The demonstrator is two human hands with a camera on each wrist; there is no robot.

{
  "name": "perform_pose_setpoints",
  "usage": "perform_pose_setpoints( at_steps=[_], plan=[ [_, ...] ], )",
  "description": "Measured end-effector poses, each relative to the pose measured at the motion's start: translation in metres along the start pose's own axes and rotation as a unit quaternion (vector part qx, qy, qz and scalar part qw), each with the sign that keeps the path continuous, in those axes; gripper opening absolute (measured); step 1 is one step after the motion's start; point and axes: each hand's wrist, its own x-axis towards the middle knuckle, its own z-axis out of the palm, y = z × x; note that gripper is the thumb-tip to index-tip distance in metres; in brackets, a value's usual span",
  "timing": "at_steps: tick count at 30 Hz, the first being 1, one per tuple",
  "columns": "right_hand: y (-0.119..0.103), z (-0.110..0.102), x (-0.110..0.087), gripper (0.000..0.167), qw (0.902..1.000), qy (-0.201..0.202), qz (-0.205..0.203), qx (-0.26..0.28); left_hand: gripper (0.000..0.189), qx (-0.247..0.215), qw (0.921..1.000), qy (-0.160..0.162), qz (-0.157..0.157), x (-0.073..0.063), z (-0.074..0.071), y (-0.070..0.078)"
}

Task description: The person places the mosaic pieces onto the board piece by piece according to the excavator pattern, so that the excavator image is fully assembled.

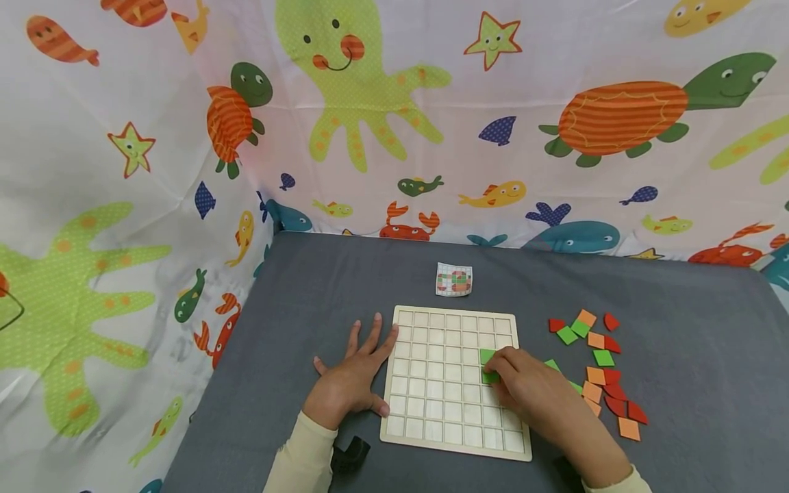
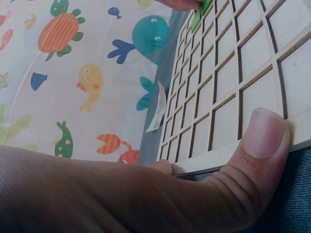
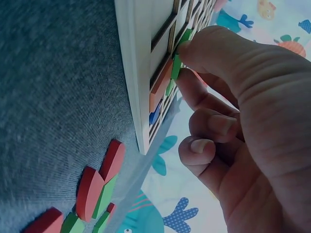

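A light wooden grid board (image 1: 456,448) lies on the grey cloth. My left hand (image 1: 348,387) is spread at its left side, the fingertips at the edge; the left wrist view shows the thumb (image 2: 262,141) resting on the frame. My right hand (image 1: 542,390) pinches a green square tile (image 3: 176,65) between thumb and index finger, right at the grid, its other fingers curled. Another green tile (image 1: 487,356) sits in a cell just beyond. In the right wrist view an orange tile (image 3: 160,87) and a blue tile (image 3: 154,115) are on the board, hidden in the head view.
Loose orange, green and red tiles (image 1: 595,340) lie scattered right of the board, some partly behind my right arm. A small card with a coloured grid pattern (image 1: 453,280) lies beyond the board. Behind hangs a sea-animal curtain (image 1: 382,205). A black strap-like object (image 1: 350,455) is near my left wrist.
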Motion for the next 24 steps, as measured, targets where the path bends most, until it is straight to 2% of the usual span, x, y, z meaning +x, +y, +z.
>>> perform_pose_setpoints(
  at_steps=[7, 24],
  plan=[
    [-0.0019, -0.002, 0.0013, 0.033, 0.9999, -0.011, 0.001, -0.011, 0.137, -0.005, 1.0, -0.003, -0.002, 0.0011, 0.0006, -0.0008],
    [-0.0009, -0.0001, 0.0004, 0.034, 0.9999, -0.005, 0.007, -0.008, 0.137, -0.008, 1.0, -0.005, -0.002, 0.0005, 0.0006, -0.0014]
  ],
)
